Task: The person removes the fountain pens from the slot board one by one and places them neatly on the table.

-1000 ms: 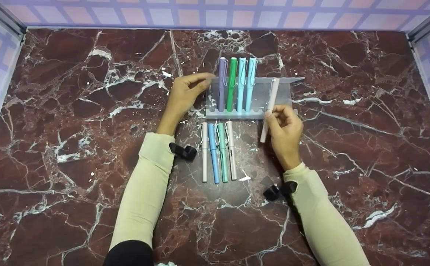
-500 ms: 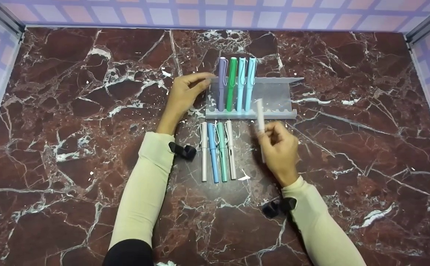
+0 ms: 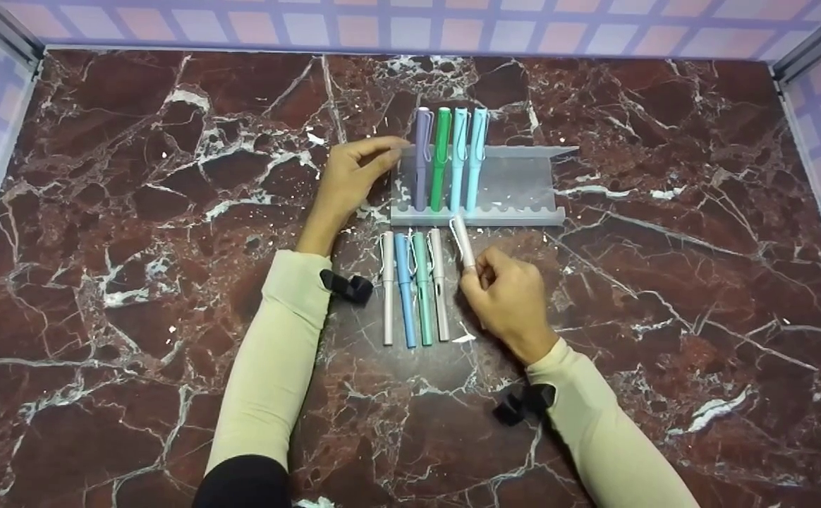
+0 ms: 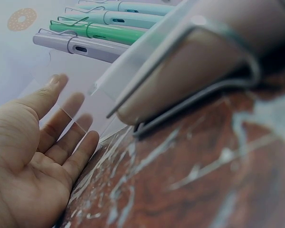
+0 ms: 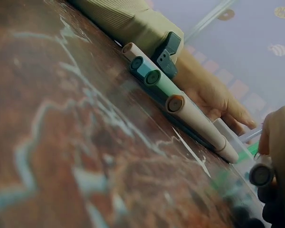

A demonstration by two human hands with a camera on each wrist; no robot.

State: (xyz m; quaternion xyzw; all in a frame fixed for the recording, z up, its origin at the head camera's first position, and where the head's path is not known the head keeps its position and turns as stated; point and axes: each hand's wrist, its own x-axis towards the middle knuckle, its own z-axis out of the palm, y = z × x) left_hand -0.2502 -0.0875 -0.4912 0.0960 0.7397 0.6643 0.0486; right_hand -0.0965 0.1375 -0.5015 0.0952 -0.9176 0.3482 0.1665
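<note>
My right hand (image 3: 508, 300) pinches a pale pinkish-white pen (image 3: 462, 241), clip end away from me, at the right of a row on the table. That row holds a pale pen (image 3: 388, 289), a blue pen (image 3: 405, 289), a teal pen (image 3: 422, 289) and another pale pen (image 3: 440, 286). Behind it stands a clear notched pen stand (image 3: 516, 180). Upright in its left notches are a purple pen (image 3: 422, 159), a green pen (image 3: 441, 159) and two light-blue pens (image 3: 458, 159). My left hand (image 4: 42, 152) touches the stand's left edge with fairly straight fingers.
The table (image 3: 664, 296) has a dark red marbled top with white veins. Checked panels (image 3: 312, 25) border it at the back and sides. Notches without pens run along the right part of the stand. Black wrist cameras (image 3: 350, 286) sit at both cuffs.
My right hand has carried the pale pen from in front of the stand's right part leftward and toward me, beside the row. My left hand has stayed at the stand's edge.
</note>
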